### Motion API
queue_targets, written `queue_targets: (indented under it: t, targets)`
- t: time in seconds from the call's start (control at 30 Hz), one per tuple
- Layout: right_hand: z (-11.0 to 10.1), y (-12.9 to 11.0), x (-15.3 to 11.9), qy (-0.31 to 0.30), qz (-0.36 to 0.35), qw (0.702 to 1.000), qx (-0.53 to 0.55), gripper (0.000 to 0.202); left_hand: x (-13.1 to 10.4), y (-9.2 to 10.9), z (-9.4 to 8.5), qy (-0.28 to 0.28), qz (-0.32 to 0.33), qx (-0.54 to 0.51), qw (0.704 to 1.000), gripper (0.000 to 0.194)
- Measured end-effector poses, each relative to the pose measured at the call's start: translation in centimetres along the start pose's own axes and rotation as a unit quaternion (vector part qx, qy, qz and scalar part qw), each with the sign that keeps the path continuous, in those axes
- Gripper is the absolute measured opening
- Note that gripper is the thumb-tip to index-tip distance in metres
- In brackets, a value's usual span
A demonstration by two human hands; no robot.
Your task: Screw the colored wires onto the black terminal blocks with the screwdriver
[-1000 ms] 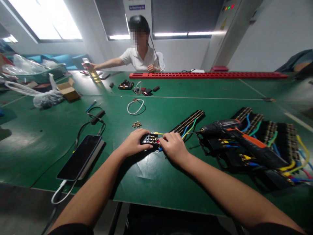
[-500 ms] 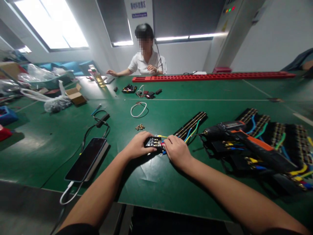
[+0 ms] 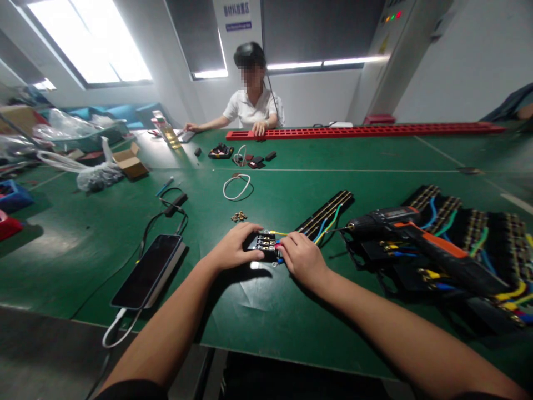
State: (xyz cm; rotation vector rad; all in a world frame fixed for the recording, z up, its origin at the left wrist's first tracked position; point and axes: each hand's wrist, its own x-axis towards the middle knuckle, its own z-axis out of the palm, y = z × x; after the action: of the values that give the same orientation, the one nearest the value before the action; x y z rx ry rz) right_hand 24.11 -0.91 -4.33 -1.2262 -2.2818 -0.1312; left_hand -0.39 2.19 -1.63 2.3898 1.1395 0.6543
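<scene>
My left hand (image 3: 236, 247) grips the left end of a small black terminal block (image 3: 266, 242), thumb on the near side and fingers on the far side. Metal screw contacts show on its top. At the block's right side, my right hand (image 3: 306, 258) is closed in a pinch on a wire with a red sleeved end (image 3: 277, 248). A yellow-sleeved wire end (image 3: 272, 233) and a blue one lie close by. Yellow-green and blue wires run on to a long black terminal strip (image 3: 327, 211) with brass-coloured contacts. My fingers partly hide the wire ends.
A small pile of brass-coloured screws (image 3: 239, 216) lies beyond my left hand. At right, a black-and-orange power screwdriver (image 3: 433, 236) rests across several wired black assemblies. A phone (image 3: 147, 271) lies at left. Opposite, a person sits behind a long red slotted strip (image 3: 366, 130).
My left thumb has shifted slightly, showing more of the block's contacts. My right hand keeps its pinch almost in place. The person opposite has lowered a hand onto the red strip.
</scene>
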Motion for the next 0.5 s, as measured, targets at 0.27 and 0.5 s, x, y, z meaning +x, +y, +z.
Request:
queue_targets:
  t: [0.27,0.5]
  targets:
    - [0.2,0.1,0.0,0.016,-0.005,1.0,0.003,0.029,-0.1,-1.7,-0.6,0.16,-0.029,0.006,0.987,0.07]
    - [0.1,0.1,-0.1,0.012,-0.001,1.0,0.008,0.03,0.0,-3.5,-0.8,0.234,-0.216,0.168,0.933,0.048]
